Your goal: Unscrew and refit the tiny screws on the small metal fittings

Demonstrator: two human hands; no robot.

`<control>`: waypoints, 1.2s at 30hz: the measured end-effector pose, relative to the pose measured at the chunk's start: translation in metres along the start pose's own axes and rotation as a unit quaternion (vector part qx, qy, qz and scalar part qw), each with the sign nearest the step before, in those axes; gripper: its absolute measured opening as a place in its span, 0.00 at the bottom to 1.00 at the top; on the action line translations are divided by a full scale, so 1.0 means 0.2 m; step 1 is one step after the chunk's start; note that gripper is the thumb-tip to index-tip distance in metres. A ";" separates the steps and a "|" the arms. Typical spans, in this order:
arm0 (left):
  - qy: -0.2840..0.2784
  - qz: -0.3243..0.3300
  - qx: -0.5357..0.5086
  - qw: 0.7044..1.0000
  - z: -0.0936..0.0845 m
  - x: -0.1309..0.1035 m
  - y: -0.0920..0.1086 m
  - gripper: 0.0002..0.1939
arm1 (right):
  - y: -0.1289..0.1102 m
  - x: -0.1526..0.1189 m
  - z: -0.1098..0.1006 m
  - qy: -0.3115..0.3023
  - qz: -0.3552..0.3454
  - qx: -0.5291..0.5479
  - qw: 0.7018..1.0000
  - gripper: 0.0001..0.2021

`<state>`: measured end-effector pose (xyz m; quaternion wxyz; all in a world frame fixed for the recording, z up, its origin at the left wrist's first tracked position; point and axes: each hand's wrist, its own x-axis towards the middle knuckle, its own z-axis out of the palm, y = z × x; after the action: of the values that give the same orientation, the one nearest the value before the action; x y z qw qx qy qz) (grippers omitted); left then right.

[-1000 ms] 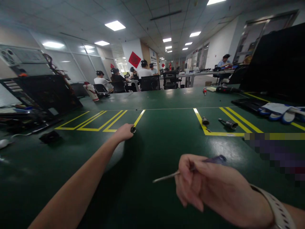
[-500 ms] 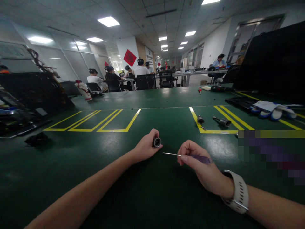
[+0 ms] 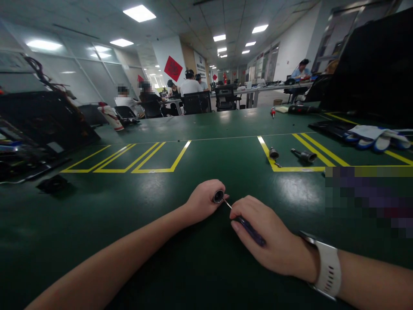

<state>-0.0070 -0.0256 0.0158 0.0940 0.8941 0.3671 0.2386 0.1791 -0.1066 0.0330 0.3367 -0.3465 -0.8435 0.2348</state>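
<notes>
My left hand (image 3: 206, 200) is closed round a dark metal socket (image 3: 218, 196), whose round open end faces me. In my right hand (image 3: 258, 228) is a screwdriver (image 3: 250, 231) with a dark purple handle, held between thumb and fingers. Its thin shaft points up and left, and the tip is at the right edge of the socket; whether it touches or enters the socket I cannot tell. Both hands are just above the green table (image 3: 145, 267).
Two more metal sockets (image 3: 273, 153) (image 3: 305, 155) lie by yellow tape at the right. Beyond them are white-and-blue gloves (image 3: 376, 137). A black object (image 3: 52, 184) sits at the left. People sit at desks in the background.
My right hand has turned, and the screwdriver now slants up toward the socket, its tip closer to it. The camera view has shifted slightly.
</notes>
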 end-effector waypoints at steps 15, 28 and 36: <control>-0.011 0.059 0.005 0.998 -0.01 -0.01 0.00 0.05 | 0.13 0.03 -0.02 0.054 0.160 0.374 0.912 0.08; -0.005 0.042 0.033 0.999 0.00 -0.01 0.00 0.06 | 0.04 0.01 -0.02 0.064 0.066 0.143 0.986 0.09; -0.009 0.069 0.064 0.996 0.00 -0.01 -0.01 0.06 | 0.10 0.02 0.00 0.084 0.105 0.199 0.971 0.11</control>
<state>-0.0091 -0.0266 0.0143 0.0229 0.9236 0.3182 0.2124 0.1856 -0.0910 0.0232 0.4421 -0.3776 -0.7074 0.4020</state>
